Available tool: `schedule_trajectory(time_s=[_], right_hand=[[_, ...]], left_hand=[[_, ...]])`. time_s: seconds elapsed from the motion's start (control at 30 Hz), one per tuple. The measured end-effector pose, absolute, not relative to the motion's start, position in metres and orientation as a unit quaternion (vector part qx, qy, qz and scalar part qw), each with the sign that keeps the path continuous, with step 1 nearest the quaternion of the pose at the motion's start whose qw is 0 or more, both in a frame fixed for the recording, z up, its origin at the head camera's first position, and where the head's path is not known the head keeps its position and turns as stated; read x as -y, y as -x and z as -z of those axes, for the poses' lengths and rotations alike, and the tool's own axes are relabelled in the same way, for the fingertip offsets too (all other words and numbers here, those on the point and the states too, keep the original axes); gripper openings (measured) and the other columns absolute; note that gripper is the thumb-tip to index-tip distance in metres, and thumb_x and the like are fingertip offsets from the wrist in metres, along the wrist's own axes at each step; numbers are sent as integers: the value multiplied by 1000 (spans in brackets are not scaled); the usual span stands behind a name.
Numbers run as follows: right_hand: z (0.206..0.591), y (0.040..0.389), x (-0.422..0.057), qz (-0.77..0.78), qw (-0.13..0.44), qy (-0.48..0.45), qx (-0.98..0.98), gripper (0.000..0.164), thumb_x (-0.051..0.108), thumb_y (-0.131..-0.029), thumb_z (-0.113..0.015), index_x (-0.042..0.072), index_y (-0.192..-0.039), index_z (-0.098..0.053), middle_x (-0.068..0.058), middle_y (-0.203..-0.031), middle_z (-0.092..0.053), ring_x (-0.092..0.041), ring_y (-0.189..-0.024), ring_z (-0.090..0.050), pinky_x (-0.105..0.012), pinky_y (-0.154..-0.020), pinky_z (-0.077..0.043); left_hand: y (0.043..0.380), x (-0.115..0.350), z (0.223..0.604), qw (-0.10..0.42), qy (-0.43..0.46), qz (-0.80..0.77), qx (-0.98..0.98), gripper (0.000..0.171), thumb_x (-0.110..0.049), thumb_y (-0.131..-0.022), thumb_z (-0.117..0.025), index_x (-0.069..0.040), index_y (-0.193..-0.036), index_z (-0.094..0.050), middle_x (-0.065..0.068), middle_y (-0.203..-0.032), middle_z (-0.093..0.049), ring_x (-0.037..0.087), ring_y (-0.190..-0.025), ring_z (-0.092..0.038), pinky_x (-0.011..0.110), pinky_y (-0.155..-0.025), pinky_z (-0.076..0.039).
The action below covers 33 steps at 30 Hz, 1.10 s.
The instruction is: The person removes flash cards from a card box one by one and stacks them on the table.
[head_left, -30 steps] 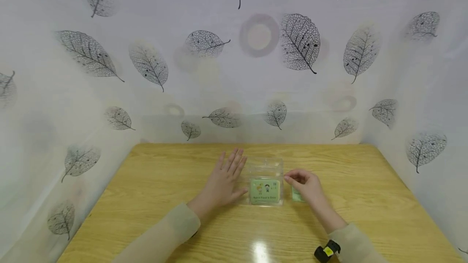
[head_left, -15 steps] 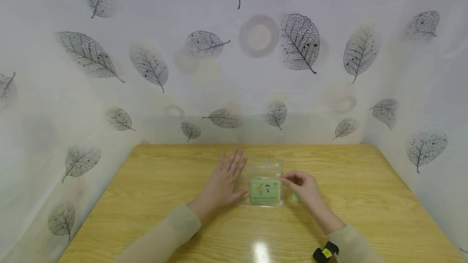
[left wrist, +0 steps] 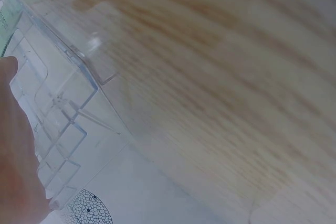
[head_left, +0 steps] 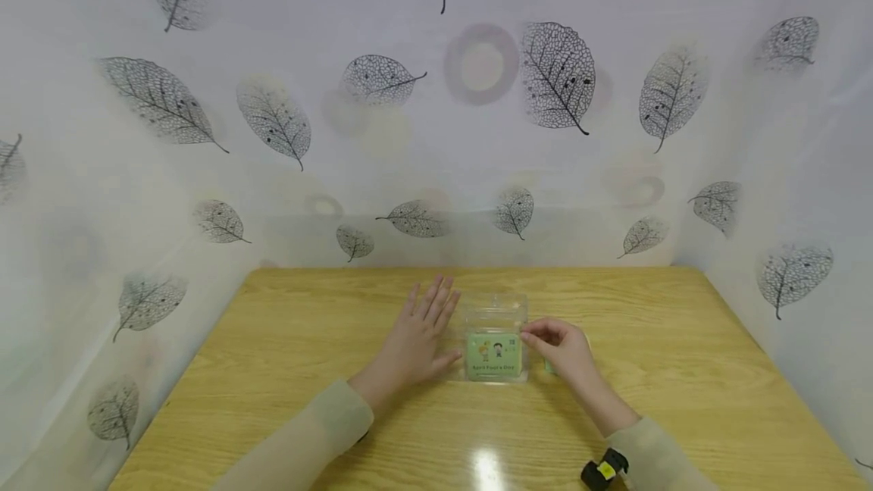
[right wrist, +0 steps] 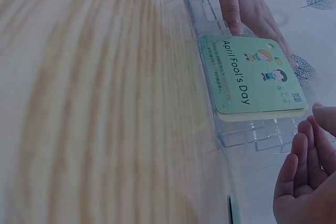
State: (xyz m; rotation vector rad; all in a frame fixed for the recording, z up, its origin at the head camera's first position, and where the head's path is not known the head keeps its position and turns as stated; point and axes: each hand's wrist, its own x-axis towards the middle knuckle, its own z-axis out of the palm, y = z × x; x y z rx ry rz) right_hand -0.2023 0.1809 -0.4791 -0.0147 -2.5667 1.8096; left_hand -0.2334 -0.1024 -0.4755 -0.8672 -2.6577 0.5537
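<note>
A clear plastic box [head_left: 496,317] stands on the wooden table with a stack of green April Fool's Day cards [head_left: 494,357] in its front part. My left hand [head_left: 416,343] lies flat along the box's left side, fingers straight and thumb pointing at the cards. At the stack's far right corner is my right hand [head_left: 559,343], its thumb and curled fingers close together; I cannot tell if they pinch the top card. The right wrist view shows those fingertips [right wrist: 303,129] right at the corner of the printed top card [right wrist: 254,74].
Another green card [head_left: 549,367] lies to the right of the box, mostly hidden beneath my right hand. A white cloth [head_left: 436,142] printed with leaves rises behind the wooden table [head_left: 307,309]. A black device [head_left: 604,470] is strapped to my right wrist.
My right hand has shifted slightly left, from just beside the box to the corner of the card stack. My left hand and the box have stayed put.
</note>
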Motion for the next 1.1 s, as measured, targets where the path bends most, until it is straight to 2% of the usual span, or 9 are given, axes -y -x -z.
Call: schedule_trajectory(time_s=[0.53,0.8,0.97,1.1], right_hand=[[480,205,-177,-578,-3,4,816,19,9,-95,-79,-3,-111,-80,-16,-111,-81,1,-84,-66,-17,-75,-56],[482,204,-176,-581,-4,11,814,18,7,-94,-80,-3,-108,-80,-14,-110,-81,2,-86,-67,-16,-78,-57],[484,204,-176,-575,0,14,818,17,8,-91,-83,-1,-106,-81,-8,-104,-81,-2,-82,-67,-18,-74,-58],[484,203,-175,-565,5,17,825,17,9,-90,-85,1,-104,-81,-4,-98,-80,-4,-79,-66,-19,-72,-56]], left_hand=[[234,107,478,138,294,-197,925,102,-80,-101,-34,-8,-171,-13,17,-180,-4,33,-168,-7,55,-136,-17],[234,106,480,135,296,-182,928,102,-79,-101,-36,-8,-171,-14,17,-180,-9,34,-168,-7,55,-136,-16],[233,105,477,128,296,-181,929,102,-78,-102,-34,-7,-171,-11,17,-180,-4,34,-168,-4,55,-136,-14],[233,103,476,131,295,-189,927,102,-79,-101,-33,-8,-171,-12,18,-180,-4,34,-168,-6,55,-136,-15]])
